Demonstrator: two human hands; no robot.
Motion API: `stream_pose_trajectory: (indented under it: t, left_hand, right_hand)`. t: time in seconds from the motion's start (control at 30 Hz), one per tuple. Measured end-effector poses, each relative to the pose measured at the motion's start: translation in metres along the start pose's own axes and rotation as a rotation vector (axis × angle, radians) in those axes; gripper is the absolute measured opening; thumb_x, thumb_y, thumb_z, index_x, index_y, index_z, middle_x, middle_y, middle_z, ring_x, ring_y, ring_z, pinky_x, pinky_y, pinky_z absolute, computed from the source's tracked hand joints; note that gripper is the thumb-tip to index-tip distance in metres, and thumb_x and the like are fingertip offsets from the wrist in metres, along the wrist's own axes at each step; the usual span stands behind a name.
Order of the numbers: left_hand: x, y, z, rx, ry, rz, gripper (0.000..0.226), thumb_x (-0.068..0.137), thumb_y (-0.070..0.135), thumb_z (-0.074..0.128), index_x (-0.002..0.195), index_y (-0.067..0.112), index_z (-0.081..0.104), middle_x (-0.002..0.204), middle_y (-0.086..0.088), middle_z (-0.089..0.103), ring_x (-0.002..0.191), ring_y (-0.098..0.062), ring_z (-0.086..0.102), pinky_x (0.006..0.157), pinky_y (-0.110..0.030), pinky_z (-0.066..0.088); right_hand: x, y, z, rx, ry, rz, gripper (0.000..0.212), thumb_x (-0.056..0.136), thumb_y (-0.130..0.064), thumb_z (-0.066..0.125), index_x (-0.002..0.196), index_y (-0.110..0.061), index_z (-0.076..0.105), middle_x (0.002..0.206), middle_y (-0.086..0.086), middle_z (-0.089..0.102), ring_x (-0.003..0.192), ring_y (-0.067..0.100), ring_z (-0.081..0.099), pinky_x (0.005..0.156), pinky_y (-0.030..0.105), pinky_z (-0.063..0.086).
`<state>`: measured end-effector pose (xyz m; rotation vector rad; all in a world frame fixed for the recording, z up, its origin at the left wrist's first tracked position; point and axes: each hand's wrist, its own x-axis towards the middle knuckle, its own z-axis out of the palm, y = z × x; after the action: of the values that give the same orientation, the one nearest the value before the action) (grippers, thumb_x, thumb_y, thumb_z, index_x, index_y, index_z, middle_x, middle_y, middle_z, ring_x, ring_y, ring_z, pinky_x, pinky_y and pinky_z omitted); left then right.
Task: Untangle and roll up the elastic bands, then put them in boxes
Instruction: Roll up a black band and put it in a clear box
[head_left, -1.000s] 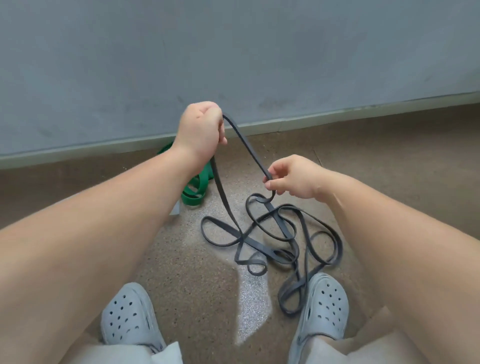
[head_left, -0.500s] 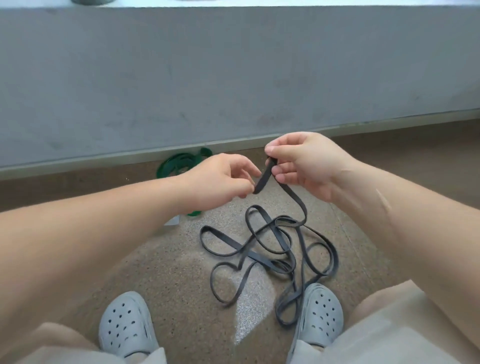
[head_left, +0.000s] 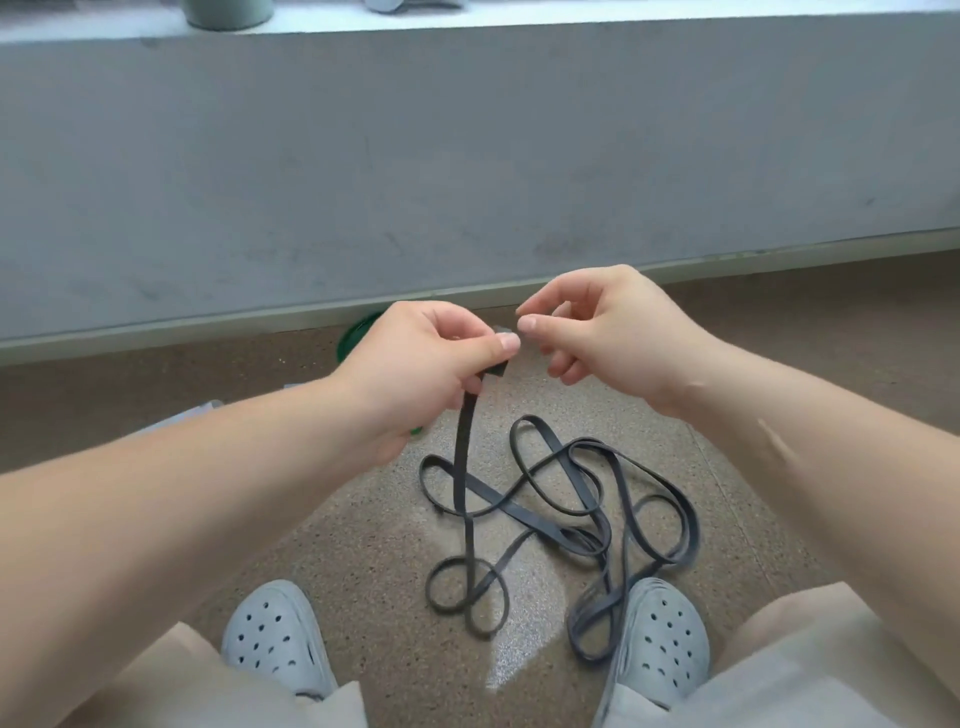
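A long dark grey elastic band (head_left: 561, 514) lies in tangled loops on the speckled floor between my feet. One end rises from the pile into my left hand (head_left: 431, 364), which pinches it between thumb and fingers. My right hand (head_left: 602, 327) hovers just to the right of that end, fingers curled and apart, thumb and forefinger nearly touching the band's tip but holding nothing. A green band (head_left: 358, 332) shows only as a sliver behind my left hand, near the wall's base.
A grey concrete wall (head_left: 467, 171) runs across the back with a ledge on top bearing a pale green pot (head_left: 228, 13). My two grey perforated clogs (head_left: 280, 644) (head_left: 660, 634) flank the tangle; part of the band rests against the right one.
My right hand has let go of the band and opened. My left hand has kept the end and holds it pinched; both hands sit slightly lower in view as the camera tilted up.
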<state>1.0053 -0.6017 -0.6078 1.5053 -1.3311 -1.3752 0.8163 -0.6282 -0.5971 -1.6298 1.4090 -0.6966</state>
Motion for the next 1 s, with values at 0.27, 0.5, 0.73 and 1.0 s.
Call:
stream_pose_trajectory:
  t: [0.27,0.5,0.73,1.0]
  left_hand:
    - [0.012,0.0,0.01,-0.266,-0.126,-0.151,0.013,0.093,0.02,0.069,0.085,0.01,0.067,0.066,-0.001,0.058,0.051,-0.011,0.052,0.043,-0.02,0.036]
    - [0.015,0.003,0.0,-0.271,-0.217,-0.163,0.015,0.094,0.007,0.061,0.081,0.011,0.067,0.072,-0.006,0.063,0.059,-0.015,0.058,0.055,-0.027,0.04]
    - [0.015,0.001,-0.002,-0.164,-0.199,-0.126,0.015,0.093,0.022,0.068,0.082,0.012,0.069,0.07,-0.005,0.062,0.058,-0.016,0.057,0.049,-0.025,0.038]
    - [0.011,0.008,-0.007,0.002,-0.099,0.144,0.013,0.091,0.015,0.072,0.102,0.01,0.076,0.092,-0.007,0.078,0.083,-0.02,0.072,0.084,-0.042,0.057]
  right_hand:
    - [0.0,0.013,0.003,-0.11,0.053,-0.213,0.027,0.076,-0.024,0.088,0.1,-0.02,0.077,0.083,-0.004,0.076,0.079,0.018,0.072,0.081,0.035,0.059]
    - [-0.001,0.017,-0.003,-0.297,0.012,-0.397,0.031,0.079,-0.026,0.086,0.108,-0.019,0.075,0.082,-0.009,0.071,0.074,0.01,0.067,0.071,0.022,0.054]
    - [-0.001,0.015,-0.001,-0.329,-0.015,-0.43,0.017,0.081,-0.026,0.084,0.095,-0.017,0.078,0.075,-0.008,0.072,0.071,0.009,0.066,0.066,0.02,0.051]
    - [-0.003,0.005,0.0,-0.337,-0.01,-0.306,0.028,0.098,-0.035,0.063,0.08,-0.017,0.076,0.063,-0.004,0.071,0.062,0.006,0.066,0.067,0.028,0.052]
